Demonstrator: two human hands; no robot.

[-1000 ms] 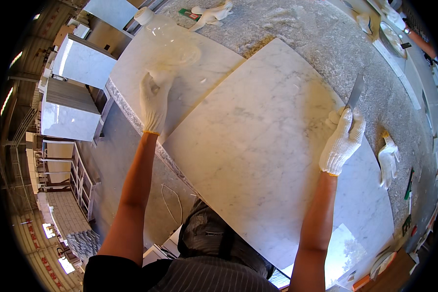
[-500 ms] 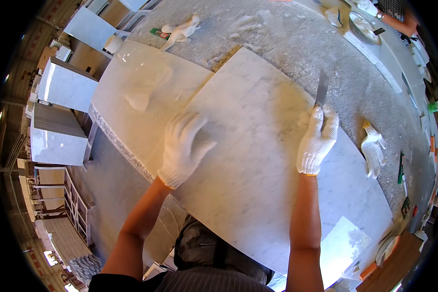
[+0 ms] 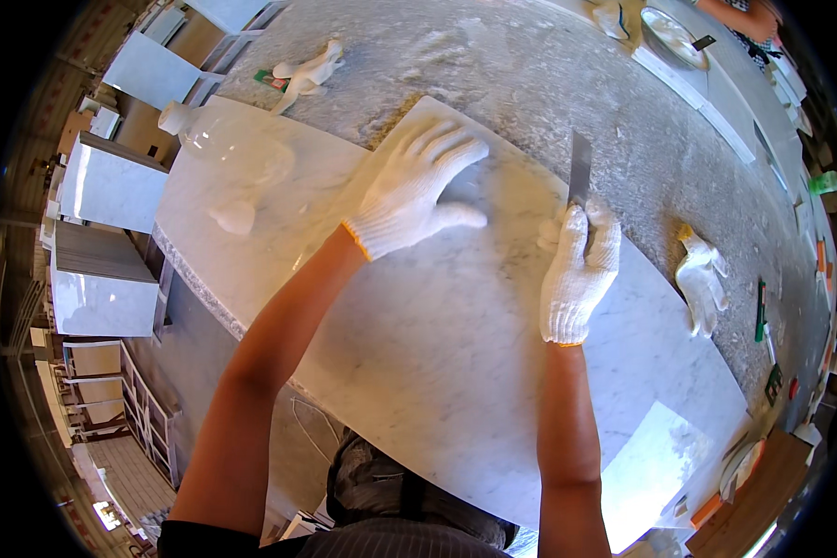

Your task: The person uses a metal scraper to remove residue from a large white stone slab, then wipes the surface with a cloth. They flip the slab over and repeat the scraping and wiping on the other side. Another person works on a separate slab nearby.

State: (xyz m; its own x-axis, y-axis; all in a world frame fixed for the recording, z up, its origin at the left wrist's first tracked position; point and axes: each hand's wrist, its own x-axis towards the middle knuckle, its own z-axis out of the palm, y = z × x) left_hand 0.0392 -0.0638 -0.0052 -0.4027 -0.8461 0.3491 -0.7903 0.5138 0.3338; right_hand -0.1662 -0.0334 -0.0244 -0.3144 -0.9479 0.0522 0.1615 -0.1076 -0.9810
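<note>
My left hand (image 3: 421,193), in a white knitted glove, is over the far part of a pale grey-veined marble slab (image 3: 437,353), with its fingers spread and nothing in them. Whether its palm touches the stone I cannot tell. My right hand (image 3: 578,279), gloved the same way, is closed round a putty knife (image 3: 579,169) near the slab's right edge. The blade points away from me; its handle is hidden in the glove. Left of this slab lies a second marble slab (image 3: 316,172), bearing a whitish clear plastic bottle (image 3: 216,132) on its side.
Spare white gloves lie at the far left (image 3: 312,70) and right (image 3: 701,282) of the rough grey table (image 3: 493,56). A bowl (image 3: 671,39) of white material sits at the far right, near another person's arm (image 3: 739,17). Stone panels (image 3: 112,191) stand at left.
My left hand has moved away from me and to the right across the slab. The right hand keeps the putty knife; the whole view has shifted slightly.
</note>
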